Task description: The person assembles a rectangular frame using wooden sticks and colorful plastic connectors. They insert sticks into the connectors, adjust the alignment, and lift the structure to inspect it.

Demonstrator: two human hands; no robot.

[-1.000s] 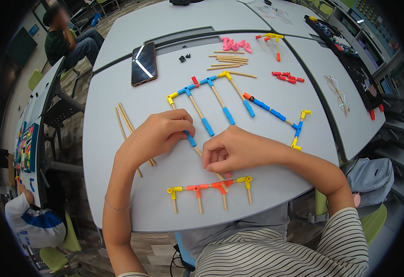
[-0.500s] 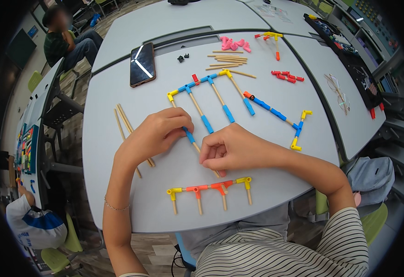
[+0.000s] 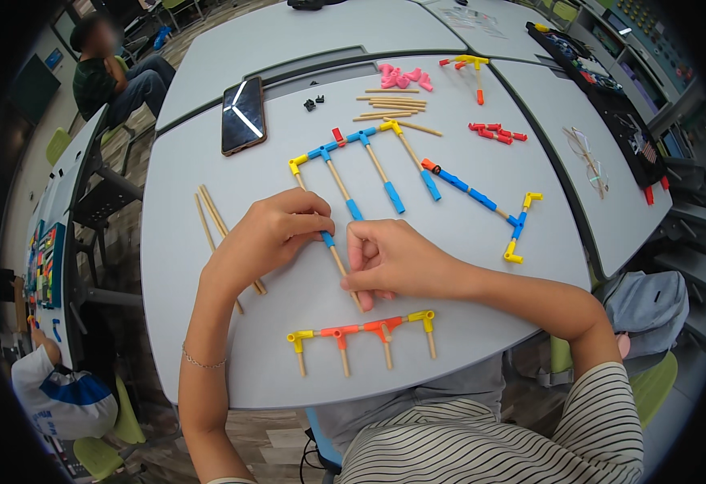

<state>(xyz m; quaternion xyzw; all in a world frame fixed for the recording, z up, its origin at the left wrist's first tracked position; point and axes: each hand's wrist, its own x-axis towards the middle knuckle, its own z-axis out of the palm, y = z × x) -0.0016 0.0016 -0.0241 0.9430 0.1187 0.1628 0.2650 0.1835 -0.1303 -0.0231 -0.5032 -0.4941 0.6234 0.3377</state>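
The place looks like a classroom for hands-on building. White tables (image 3: pixel 179 169) stand pushed together in a group, and lime-green chairs (image 3: pixel 661 387) are set about the room. A grey backpack (image 3: pixel 651 306) is beside one chair. Wooden sticks (image 3: pixel 397 107) and plastic joints (image 3: pixel 341 331) lie across the nearest tabletop, and a black tray (image 3: pixel 651 171) of parts rests at the right. On the left, one person (image 3: pixel 99 85) sits, and another person (image 3: pixel 74 395) is near a box (image 3: pixel 61 260) of coloured pieces. A dark board (image 3: pixel 30 85) hangs on the wall.

The connectors (image 3: pixel 340 332) look plastic, dowels (image 3: pixel 341 267) smooth wood, phone screen (image 3: pixel 242 121) glossy.
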